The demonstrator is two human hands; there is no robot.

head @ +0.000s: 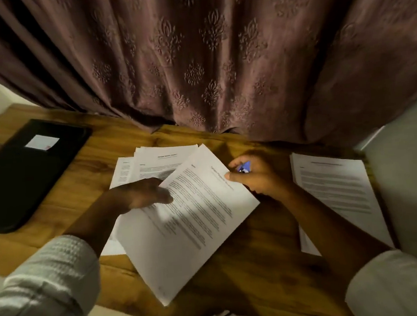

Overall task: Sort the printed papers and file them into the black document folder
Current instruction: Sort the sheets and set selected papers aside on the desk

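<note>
The left hand grips the left edge of a printed sheet, thumb lying on top of the text and the other fingers out of sight. The right hand pinches the same sheet at its far right edge with the thumb, while its curled fingers also hold a small blue object that is too blurred to identify. Between them the sheet is turned at a slant, with its near corner reaching towards the near edge of the table.

Under its far end lies a loose pile of printed pages, fanned unevenly near the middle of the table's far edge, below the curtain. A squarer right-hand stack sits along the right edge. The black document folder lies closed at the far left corner, well apart from the sheet, so no filing looks to have started.

The weaker grip is probably the right one. Its fingers are busy with the blue object, so only the thumb clamps the paper, and a quick pull could slip or crease it. The right forearm crosses the near corner of the right-hand stack and could drag its pages askew. The left forearm enters from the near left corner, wrist bent inward over the loose pile, its sleeve near enough to scatter it.
</note>
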